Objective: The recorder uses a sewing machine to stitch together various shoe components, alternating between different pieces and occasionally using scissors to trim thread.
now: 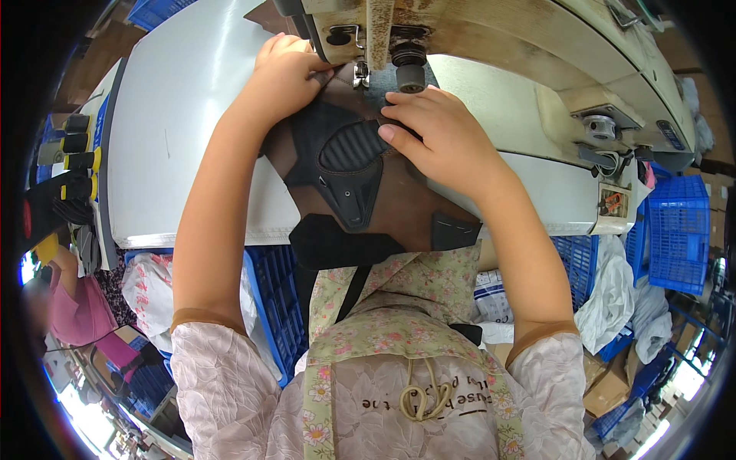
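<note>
A flat brown and black leather-like panel [399, 201], with stitched seams and a ribbed oval patch, lies on the sewing machine bed. Its upper part passes beneath the presser foot [361, 74]. My left hand [287, 70] rests on the panel's upper left, thumb beside the foot, fingers bent and partly behind the machine head. Right of the foot, my right hand [438, 132] lies on the panel with fingers and thumb spread apart, near the ribbed patch. The panel's lower edge, with black corner pieces, overhangs the table's front edge toward my apron.
The sewing machine's arm [521, 46] spans the top right. A white tabletop [184, 153] extends left. Blue crates [678, 230] and white plastic bags [609, 303] stand at the right; another blue crate [277, 307] sits below the table. At far left is a person in pink [80, 307].
</note>
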{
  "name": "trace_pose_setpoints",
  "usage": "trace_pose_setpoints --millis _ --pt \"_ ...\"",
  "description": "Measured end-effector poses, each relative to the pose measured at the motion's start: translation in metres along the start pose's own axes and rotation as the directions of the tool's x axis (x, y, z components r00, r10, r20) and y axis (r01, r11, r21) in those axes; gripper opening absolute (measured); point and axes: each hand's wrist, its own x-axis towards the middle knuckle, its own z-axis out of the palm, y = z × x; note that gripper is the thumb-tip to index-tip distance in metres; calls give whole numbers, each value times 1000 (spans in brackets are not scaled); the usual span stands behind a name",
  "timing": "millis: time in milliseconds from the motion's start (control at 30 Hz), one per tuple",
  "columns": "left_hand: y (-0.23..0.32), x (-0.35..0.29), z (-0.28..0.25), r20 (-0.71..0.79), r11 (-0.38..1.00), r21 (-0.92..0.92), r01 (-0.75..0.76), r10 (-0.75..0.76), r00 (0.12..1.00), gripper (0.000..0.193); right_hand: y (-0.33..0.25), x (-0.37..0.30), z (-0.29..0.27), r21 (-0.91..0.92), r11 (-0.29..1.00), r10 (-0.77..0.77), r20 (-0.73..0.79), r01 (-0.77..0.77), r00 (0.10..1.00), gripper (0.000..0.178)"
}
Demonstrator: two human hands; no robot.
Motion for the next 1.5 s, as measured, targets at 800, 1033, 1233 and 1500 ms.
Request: trace_pose_setpoints --millis 800,1033,1233,1500 --pt "0 12 6 -124 991 109 73 -59 991 22 9 11 12 51 993 111 -49 -109 993 33" --pt "52 -42 10 -302 988 0 155 -148 942 24 -4 11 6 66 986 155 -12 -154 988 43" --pt "29 -32 -2 -116 998 12 55 -53 992 32 -24 2 25 -47 988 141 -136 -149 981 45" --pt "108 -59 -20 -95 937 -316 150 -188 977 40 -17 5 8 94 963 254 -9 -252 967 36"
